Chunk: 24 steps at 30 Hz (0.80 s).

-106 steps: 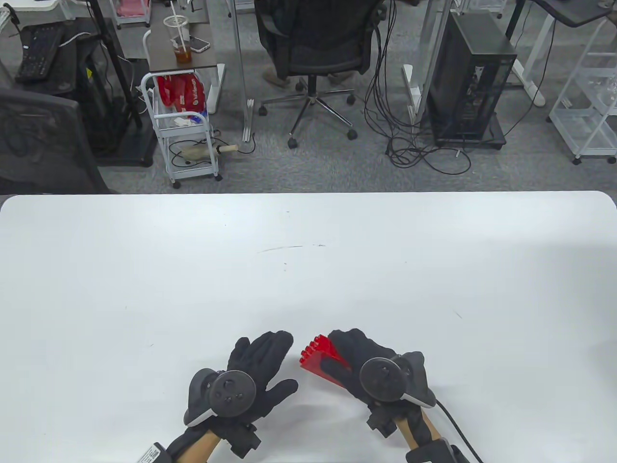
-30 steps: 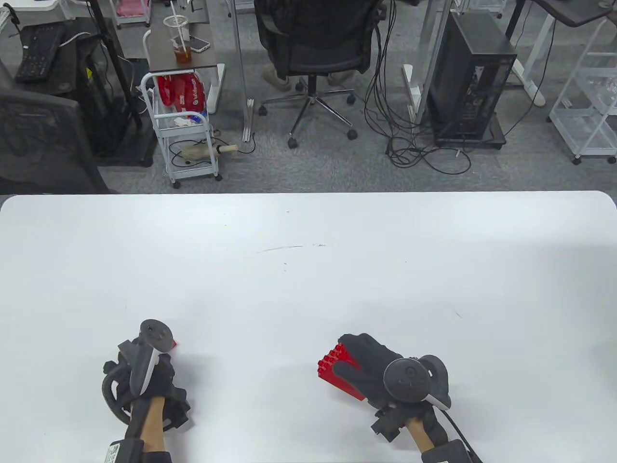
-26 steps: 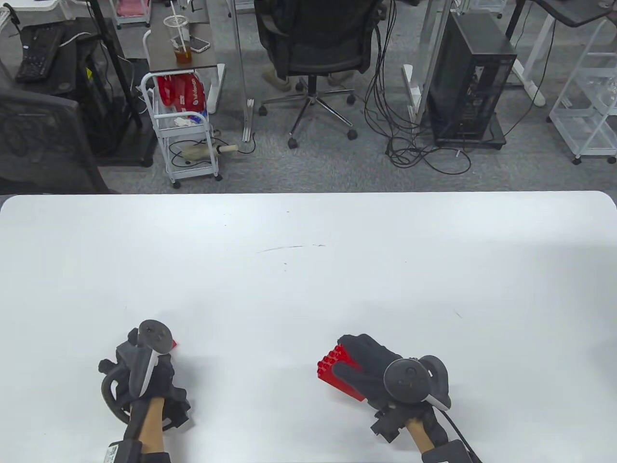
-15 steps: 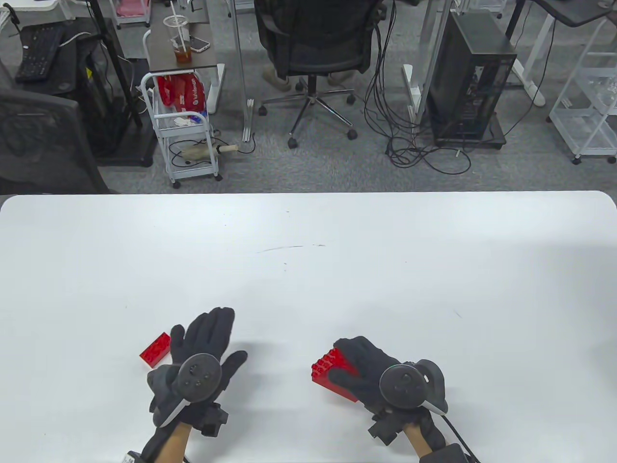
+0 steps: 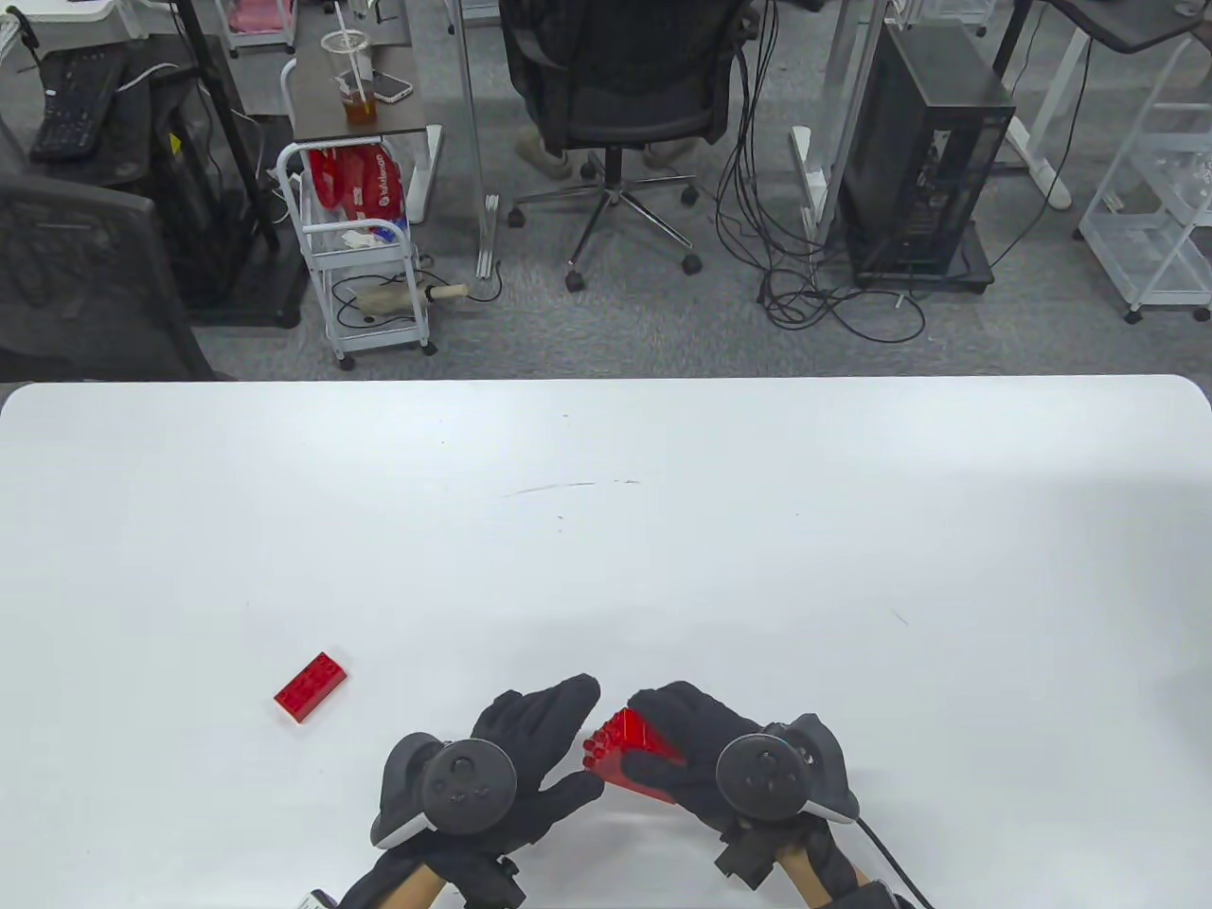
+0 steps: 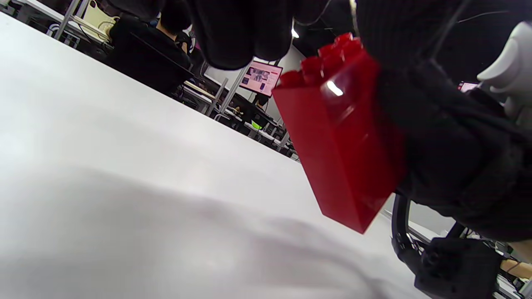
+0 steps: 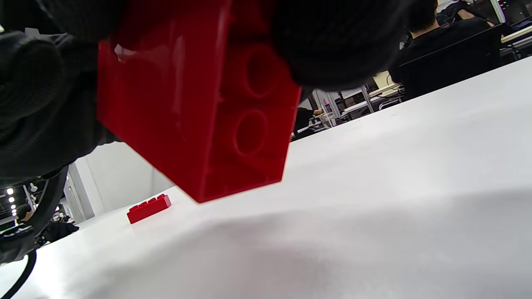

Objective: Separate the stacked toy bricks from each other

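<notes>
A stack of red toy bricks (image 5: 620, 743) is held just above the white table (image 5: 606, 530) near its front edge. My right hand (image 5: 639, 731) grips the stack, thumb on the near side and fingers on the far side. The stack's studded end points left. My left hand (image 5: 579, 737) is open with fingers spread, its fingertips right at the studded end. In the left wrist view the stack (image 6: 341, 145) hangs tilted in the right glove (image 6: 449, 137). The right wrist view shows the stack's hollow underside (image 7: 187, 116). One loose red brick (image 5: 311, 687) lies flat on the table to the left.
The loose brick also shows in the right wrist view (image 7: 149, 207), far off on the table. Beyond the table's far edge are an office chair (image 5: 615, 95), a white cart (image 5: 365, 256) and a computer tower (image 5: 923, 161).
My left hand set a red brick down on the table at the left, let go, and came back right to the stack. My right hand shifted the stack slightly left.
</notes>
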{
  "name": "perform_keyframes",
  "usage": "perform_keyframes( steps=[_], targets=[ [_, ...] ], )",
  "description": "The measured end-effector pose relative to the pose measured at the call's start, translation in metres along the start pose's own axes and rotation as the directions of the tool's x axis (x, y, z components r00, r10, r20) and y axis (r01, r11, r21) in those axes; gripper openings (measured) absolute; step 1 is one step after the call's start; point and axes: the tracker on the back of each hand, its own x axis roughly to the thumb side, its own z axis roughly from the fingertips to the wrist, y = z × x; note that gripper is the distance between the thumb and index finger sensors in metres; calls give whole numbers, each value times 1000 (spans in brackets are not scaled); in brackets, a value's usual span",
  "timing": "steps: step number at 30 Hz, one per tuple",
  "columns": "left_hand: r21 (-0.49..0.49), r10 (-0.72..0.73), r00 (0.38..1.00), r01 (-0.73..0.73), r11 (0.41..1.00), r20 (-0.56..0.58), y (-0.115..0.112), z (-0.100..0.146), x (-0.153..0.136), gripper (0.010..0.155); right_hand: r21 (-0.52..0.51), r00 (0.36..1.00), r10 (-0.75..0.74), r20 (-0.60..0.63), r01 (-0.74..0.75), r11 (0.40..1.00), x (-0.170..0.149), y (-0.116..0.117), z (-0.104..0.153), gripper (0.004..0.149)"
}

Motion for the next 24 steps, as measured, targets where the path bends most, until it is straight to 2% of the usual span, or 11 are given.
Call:
perform_keyframes(
  steps=[5,9,17,24],
  targets=[
    [18,40,999,-40,999,26,-4,0,4,73,3,999,14,32,-14,1000,9,2,0,65],
    [20,35,999,-36,999,12,-4,0,7,74,6,999,26,37,-26,1000,12,5,1,64],
    [131,-14,1000,16,991,-17,-6,6,20,76,-58,997,53,61,-49,997,21,6,4,64],
    [169,-50,999,52,984,-19,-9,7,30,76,-89,996,52,74,-45,995,23,2,7,64]
  ],
)
